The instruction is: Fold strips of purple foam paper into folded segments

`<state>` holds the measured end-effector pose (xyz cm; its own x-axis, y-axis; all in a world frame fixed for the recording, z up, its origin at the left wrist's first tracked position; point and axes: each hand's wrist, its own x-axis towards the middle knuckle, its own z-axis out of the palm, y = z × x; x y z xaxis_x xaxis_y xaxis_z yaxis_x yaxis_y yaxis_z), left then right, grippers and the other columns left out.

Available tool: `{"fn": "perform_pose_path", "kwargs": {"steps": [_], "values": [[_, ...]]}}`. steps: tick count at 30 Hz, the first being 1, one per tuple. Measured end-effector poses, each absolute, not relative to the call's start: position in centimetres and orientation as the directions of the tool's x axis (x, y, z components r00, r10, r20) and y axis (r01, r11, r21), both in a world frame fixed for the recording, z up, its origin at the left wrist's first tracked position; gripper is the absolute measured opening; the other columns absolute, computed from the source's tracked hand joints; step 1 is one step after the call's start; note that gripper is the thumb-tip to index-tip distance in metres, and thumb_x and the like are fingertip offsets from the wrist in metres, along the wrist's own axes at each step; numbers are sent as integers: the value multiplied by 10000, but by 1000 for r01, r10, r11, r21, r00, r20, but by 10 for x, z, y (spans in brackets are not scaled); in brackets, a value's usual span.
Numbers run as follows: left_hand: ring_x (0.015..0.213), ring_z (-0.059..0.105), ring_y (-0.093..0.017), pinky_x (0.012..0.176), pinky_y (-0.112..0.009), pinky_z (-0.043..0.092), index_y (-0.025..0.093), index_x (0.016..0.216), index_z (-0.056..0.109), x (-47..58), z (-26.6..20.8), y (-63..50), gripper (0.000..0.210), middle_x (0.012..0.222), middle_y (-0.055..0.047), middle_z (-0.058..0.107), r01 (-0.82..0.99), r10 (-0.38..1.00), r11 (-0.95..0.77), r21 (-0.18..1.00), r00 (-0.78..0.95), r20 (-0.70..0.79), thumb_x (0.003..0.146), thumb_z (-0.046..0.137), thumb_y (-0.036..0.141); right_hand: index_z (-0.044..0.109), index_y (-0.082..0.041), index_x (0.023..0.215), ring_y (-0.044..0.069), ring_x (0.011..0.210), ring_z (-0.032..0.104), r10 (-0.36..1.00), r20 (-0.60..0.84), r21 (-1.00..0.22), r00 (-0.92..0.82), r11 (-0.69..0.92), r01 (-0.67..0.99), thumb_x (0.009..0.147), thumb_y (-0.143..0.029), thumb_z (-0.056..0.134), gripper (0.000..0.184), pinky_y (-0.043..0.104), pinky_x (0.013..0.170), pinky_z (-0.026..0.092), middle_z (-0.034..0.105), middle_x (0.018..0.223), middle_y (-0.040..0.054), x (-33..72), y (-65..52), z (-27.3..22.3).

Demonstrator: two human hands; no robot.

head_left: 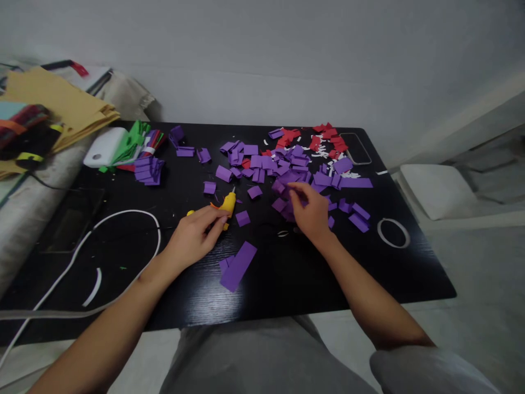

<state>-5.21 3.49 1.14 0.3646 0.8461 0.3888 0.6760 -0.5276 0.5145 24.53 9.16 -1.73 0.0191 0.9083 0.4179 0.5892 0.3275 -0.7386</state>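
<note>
My left hand (194,235) is closed on a small yellow glue gun (228,203), which lies on the table with its nozzle pointing away from me. My right hand (310,212) pinches at the front of a heap of purple paper pieces (268,162). At its fingertips is a folded purple paper piece (278,187); part of it is hidden by the fingers. Between the hands lies a loose purple square (243,218). Closer to me, a longer purple paper strip (239,266) rests across a smaller piece.
Red paper pieces (289,137) and white scraps (320,149) lie at the back right. A clear rectangular case (356,149) and a white ring (394,232) are on the right. On the left are a white cable (135,211), green paper (133,141) and brown envelopes (61,104).
</note>
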Motion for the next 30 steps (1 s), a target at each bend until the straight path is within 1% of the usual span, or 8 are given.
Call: {"fn": "perform_pose_path", "kwargs": {"steps": [4,7,11,14,20,24,27,30], "values": [[900,757,-198,819,-304,564,175,1068,744,-53,11,36,225,996,-76,791,647,833,-553,525,441,333,1028,534,244,660,-251,1119,237,852,763,951,201,-974,234,170,147,865,-314,712,267,436,796,653,770,980,41,256,100,-12],[720,701,-168,706,-273,523,200,973,737,-56,15,34,160,767,-16,729,576,775,-578,578,609,168,962,579,221,610,-296,1258,238,829,760,980,35,-992,195,58,-116,814,-259,726,460,453,772,657,744,1020,34,261,103,-9],[486,513,-118,497,-257,326,212,717,628,-60,22,29,160,570,42,589,621,697,-452,641,694,-181,873,662,223,625,-324,1319,248,899,744,993,21,-994,113,33,-109,831,-231,637,498,478,808,647,728,1117,55,262,101,-4],[465,482,-121,487,-274,253,214,702,605,-59,21,28,200,546,45,573,679,692,-387,624,661,-289,874,695,260,706,-284,1195,240,901,725,995,18,-991,101,31,-127,824,-238,620,383,484,838,644,729,1066,54,261,100,0],[510,544,-138,554,-268,340,206,753,617,-50,10,28,296,588,27,580,689,779,-424,588,609,-152,1006,603,359,789,-244,888,199,810,705,995,-72,-955,70,-48,-293,818,-327,736,121,436,825,656,735,926,25,245,90,7],[577,595,-136,617,-260,440,201,810,619,-50,14,28,286,687,11,638,687,875,-442,577,472,109,1041,546,352,798,-235,872,179,806,685,985,-162,-953,-56,-171,-251,718,-359,884,216,383,761,667,727,895,6,229,76,5],[831,686,-209,780,-322,526,187,991,655,-57,19,33,148,915,-60,713,758,904,-424,496,318,287,1006,525,255,784,-224,875,164,811,685,979,-159,-963,-127,-182,-198,692,-345,910,253,349,791,655,721,869,0,222,69,1],[1190,620,-352,974,-493,505,158,1214,638,-64,16,40,357,1257,-165,662,857,908,-392,335,302,290,870,542,152,746,-231,900,152,819,686,983,-127,-974,-129,-149,-171,675,-301,927,297,312,789,646,713,866,-10,219,66,-1]]}}
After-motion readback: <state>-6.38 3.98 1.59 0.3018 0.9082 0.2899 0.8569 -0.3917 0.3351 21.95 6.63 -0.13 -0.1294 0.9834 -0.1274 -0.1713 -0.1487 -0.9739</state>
